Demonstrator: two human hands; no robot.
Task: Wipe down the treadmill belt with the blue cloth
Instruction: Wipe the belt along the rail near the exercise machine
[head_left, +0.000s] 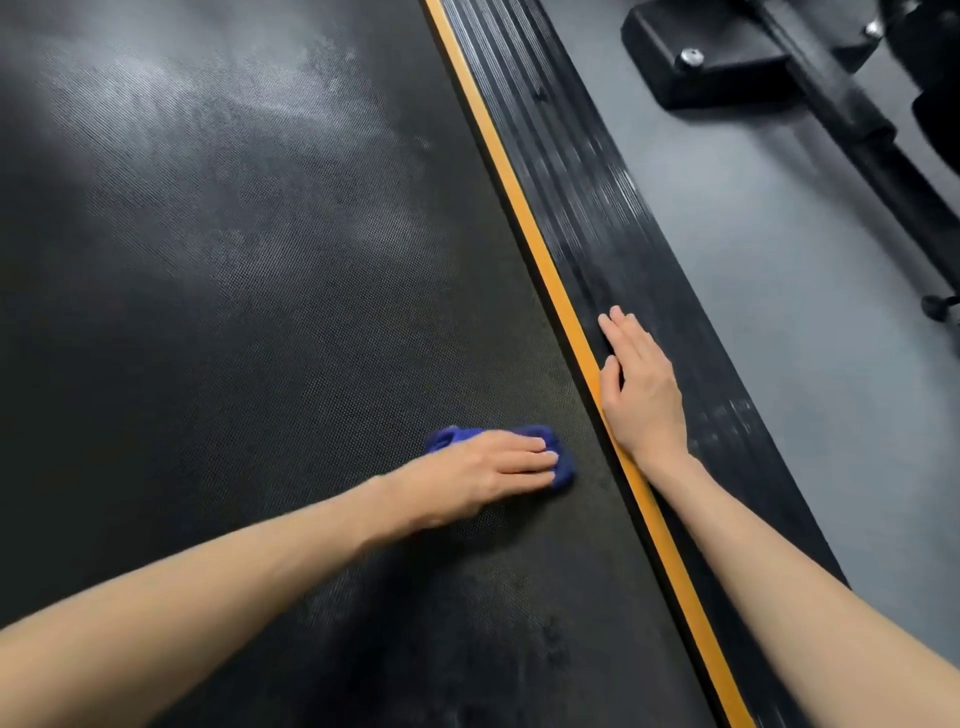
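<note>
The fingers (527, 457) of the left hand (483, 467) lie nearly straight and close together, pressing the bunched blue cloth (445, 437) flat against the treadmill belt (260, 260). The cloth shows past the fingertips and behind the knuckles, near the belt's right edge. The right hand (641, 395) rests palm down on the ribbed black side rail (587, 197), its fingers (626, 332) straight and held together, the thumb lying just beside the orange stripe (519, 208) that divides rail from belt. The belt is dark with a fine dotted texture; pale, hazy patches show across its far half and faint smudges nearer the person. Beyond the rail is smooth grey floor (779, 260), where the black base of another machine (727, 78) stands with a silver bolt (691, 56) on top.
</note>
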